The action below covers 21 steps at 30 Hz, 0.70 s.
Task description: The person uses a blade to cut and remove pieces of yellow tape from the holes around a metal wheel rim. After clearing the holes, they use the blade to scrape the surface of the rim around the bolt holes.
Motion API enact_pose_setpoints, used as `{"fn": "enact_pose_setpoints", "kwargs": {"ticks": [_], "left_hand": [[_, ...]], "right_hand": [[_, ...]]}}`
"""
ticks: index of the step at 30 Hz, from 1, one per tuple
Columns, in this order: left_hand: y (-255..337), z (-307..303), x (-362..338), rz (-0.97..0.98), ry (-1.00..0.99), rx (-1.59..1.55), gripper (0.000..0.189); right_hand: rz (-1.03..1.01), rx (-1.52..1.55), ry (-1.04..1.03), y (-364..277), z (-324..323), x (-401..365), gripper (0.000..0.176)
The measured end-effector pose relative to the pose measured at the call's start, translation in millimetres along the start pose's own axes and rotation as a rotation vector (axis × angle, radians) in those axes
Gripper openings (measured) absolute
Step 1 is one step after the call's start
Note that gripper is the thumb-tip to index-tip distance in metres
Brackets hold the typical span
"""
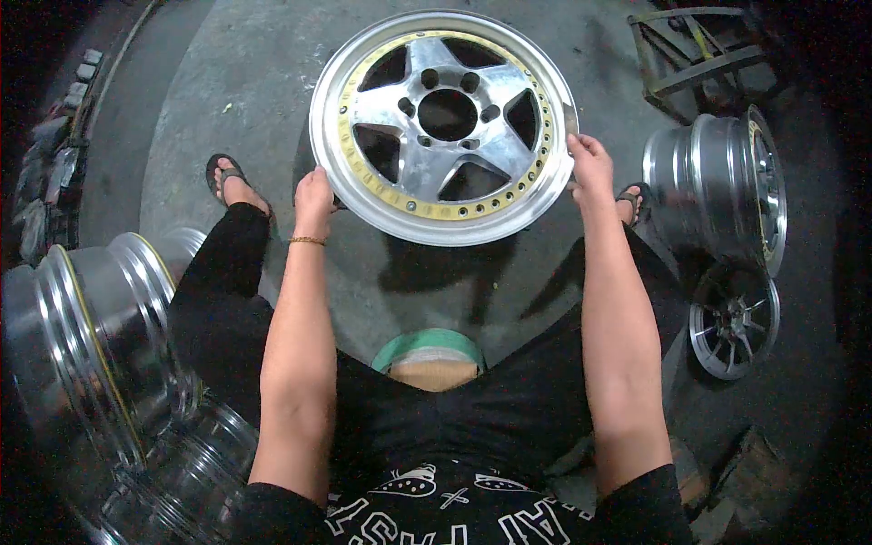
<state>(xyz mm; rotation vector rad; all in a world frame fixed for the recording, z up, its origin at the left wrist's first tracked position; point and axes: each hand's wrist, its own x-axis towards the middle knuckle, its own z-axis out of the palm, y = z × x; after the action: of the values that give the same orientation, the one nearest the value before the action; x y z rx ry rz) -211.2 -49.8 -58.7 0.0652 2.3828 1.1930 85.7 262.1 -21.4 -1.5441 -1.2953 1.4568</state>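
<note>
A polished silver wheel rim point(440, 162) with wide spokes faces me in front of my knees. A yellowish ring with several small bolts or holes runs inside its outer lip. My left hand point(314, 198) is closed on the lip at the lower left, its fingertips partly hidden behind the metal. On the right side, my right hand point(592, 165) grips the edge with the thumb at the front. A small dark patch shows on the lip just above that hand; I cannot make out what it is. Both arms are stretched forward.
Several silver barrels and rims point(77, 336) stand close on my left. To the right are another wheel point(713, 177), a smaller spoked wheel point(732, 320) and a metal frame point(704, 59). A green-edged seat point(436, 341) is under me. Grey concrete floor point(218, 100) lies ahead.
</note>
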Motion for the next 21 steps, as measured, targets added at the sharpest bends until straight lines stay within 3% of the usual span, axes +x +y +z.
{"fn": "enact_pose_setpoints", "kwargs": {"ticks": [1,2,4,5,8,9,11,12,14,16,18,20,21], "left_hand": [[7,-5,0,-0.062,-0.008,0.059,0.045],[12,-10,-3,-0.055,0.002,0.057,0.045],[61,-24,-42,0.312,0.230,0.335,0.042],[66,-23,-49,0.450,0.234,0.238,0.037],[77,-9,-108,0.659,-0.105,0.270,0.023],[68,-1,-123,0.781,-0.213,0.206,0.020],[86,1,-173,0.621,-0.317,0.341,0.028],[95,0,-195,0.748,-0.317,0.255,0.034],[104,-7,-211,0.847,-0.330,0.257,0.023],[121,-17,-214,1.124,-0.206,0.272,0.020],[135,-32,-206,1.139,-0.316,0.489,0.031],[135,-37,-189,1.136,-0.387,0.555,0.026],[132,-36,-179,1.131,-0.489,0.533,0.021]], "right_hand": [[-0.173,-0.225,0.024,-15,-5,-9,0.028],[-0.179,-0.217,0.018,-29,-4,-16,0.028],[-0.406,-0.403,-0.063,-58,-1,-33,0.030],[-0.351,-0.278,-0.223,-79,2,-56,0.031],[-0.385,-0.159,-0.502,-95,4,-98,0.031],[-0.309,-0.174,-0.590,-98,3,-110,0.033],[-0.181,-0.197,-0.708,-96,-2,-131,0.043],[-0.129,-0.170,-0.740,-93,-4,-139,0.048],[-0.182,-0.255,-0.730,-71,-7,-148,0.053],[-0.415,-0.544,-0.802,-88,-7,-171,0.057],[-0.735,-0.715,-0.896,-86,0,-179,0.057],[-1.019,-0.617,-0.921,-81,7,-184,0.051],[-1.046,-0.628,-0.931,-82,10,-184,0.048]]}}
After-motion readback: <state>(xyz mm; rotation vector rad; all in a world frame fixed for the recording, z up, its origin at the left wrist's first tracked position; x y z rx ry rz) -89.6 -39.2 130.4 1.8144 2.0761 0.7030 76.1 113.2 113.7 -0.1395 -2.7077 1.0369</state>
